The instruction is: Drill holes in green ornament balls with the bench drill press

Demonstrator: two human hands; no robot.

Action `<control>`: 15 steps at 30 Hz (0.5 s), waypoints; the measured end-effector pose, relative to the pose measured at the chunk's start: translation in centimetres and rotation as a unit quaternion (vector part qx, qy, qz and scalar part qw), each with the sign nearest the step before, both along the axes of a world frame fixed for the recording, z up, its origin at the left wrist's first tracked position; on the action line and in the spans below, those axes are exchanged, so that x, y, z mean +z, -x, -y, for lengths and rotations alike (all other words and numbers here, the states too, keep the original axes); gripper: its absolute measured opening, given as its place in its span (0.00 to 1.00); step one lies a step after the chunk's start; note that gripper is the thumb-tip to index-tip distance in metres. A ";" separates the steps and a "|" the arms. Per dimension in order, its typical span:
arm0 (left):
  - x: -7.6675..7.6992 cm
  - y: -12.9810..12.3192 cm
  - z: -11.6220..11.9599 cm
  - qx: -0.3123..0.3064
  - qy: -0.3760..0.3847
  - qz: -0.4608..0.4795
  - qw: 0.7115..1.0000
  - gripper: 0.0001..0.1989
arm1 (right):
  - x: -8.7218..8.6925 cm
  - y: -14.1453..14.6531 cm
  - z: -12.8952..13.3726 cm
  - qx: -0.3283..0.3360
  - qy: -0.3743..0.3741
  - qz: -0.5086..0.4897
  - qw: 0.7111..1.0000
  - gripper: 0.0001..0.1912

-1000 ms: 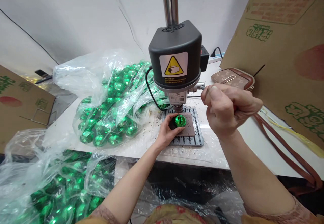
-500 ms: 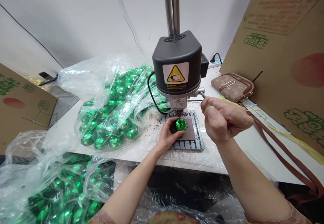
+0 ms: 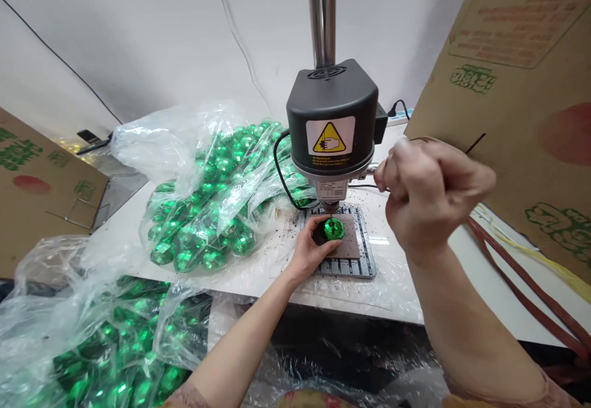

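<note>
A black-headed drill press (image 3: 333, 119) with a yellow warning sticker stands on the white table. Beneath its bit, a shiny green faceted ball (image 3: 334, 229) rests on a brownish pad (image 3: 351, 245) over the slotted metal base (image 3: 367, 266). My left hand (image 3: 311, 247) steadies this ball, thumb and fingers curved round its left side. Higher up on the right, my right hand (image 3: 429, 192) is closed round the press's feed lever (image 3: 373, 169), most of which the fist hides. The thin drill bit shows between chuck and ball; whether its tip touches the ball I cannot tell.
A clear plastic bag of green balls (image 3: 198, 211) lies left of the press, with another bag (image 3: 120, 340) lower left. Cardboard boxes (image 3: 517, 125) flank the table. Dark shavings dot the tabletop, and a brown strap (image 3: 521, 285) lies at right.
My right hand has risen with the lever, and the chuck now sits higher above the ball, showing more of the bit. My left hand stays at the ball; the view has shifted slightly.
</note>
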State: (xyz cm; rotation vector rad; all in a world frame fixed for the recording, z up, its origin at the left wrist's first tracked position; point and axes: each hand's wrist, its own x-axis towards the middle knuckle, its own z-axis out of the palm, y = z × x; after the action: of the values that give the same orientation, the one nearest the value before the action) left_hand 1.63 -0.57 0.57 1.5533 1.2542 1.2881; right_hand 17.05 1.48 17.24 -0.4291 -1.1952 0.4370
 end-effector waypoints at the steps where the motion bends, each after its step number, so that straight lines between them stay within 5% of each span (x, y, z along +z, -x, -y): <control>1: 0.2 -0.1 0.1 0.011 0.002 -0.006 1.000 0.26 | 1.0 0.1 -0.2 0.007 0.015 -0.024 1.000 0.23; 6: 1.7 0.2 3.0 0.064 -0.095 -0.100 0.988 0.21 | 3.5 0.3 -1.3 0.081 0.053 -0.050 0.994 0.21; 10: 2.0 1.6 8.7 -0.084 -0.180 -0.233 0.952 0.23 | 3.3 0.2 -1.3 0.078 0.046 -0.041 0.995 0.21; 15: -0.4 3.5 13.9 -0.224 -0.253 -0.418 0.843 0.20 | 3.1 0.2 -1.3 0.072 0.034 -0.045 0.996 0.22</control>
State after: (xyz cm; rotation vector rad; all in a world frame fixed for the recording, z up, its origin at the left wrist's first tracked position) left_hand -1.90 -14.46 0.21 2.7874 0.9198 0.6330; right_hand 16.81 2.80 20.32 -0.3790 -1.1311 0.6163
